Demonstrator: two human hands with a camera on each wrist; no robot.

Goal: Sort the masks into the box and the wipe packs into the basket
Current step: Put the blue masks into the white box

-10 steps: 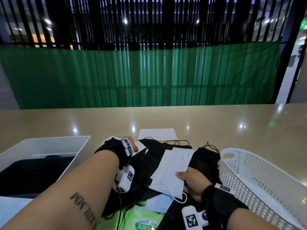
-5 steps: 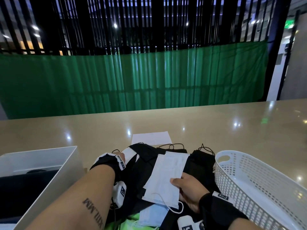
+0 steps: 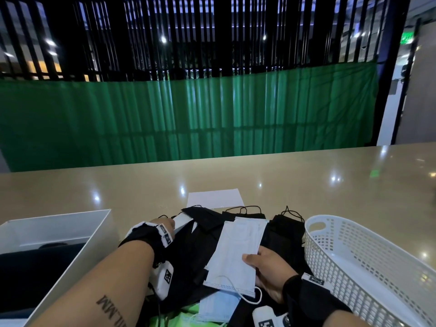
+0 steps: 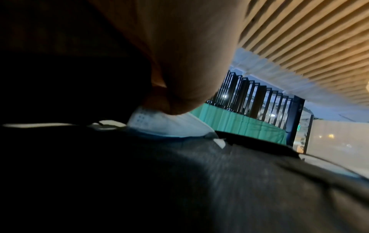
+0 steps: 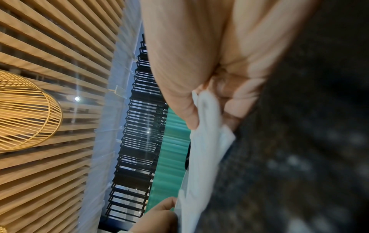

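Right hand [image 3: 271,270]: fingers pinch white mask [image 3: 236,253] above black pile, mid-bench.
Left hand [image 3: 165,226]: fingers pinch another mask's [image 4: 159,126] corner.
Advice: lift clear of loops, carry left into box [image 3: 70,223].

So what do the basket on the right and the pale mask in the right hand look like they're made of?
Basket: white moulded plastic, judging by its even grid of holes and cut-out handle. Pale mask: thin matte nonwoven fabric, it seems; pleated, with a stitched edge and elastic loop.

Right hand [image 3: 271,267] pinches a white mask [image 3: 236,253] above the black masks [image 3: 188,251] — box [image 3: 94,234] left, basket [image 3: 354,260] right.
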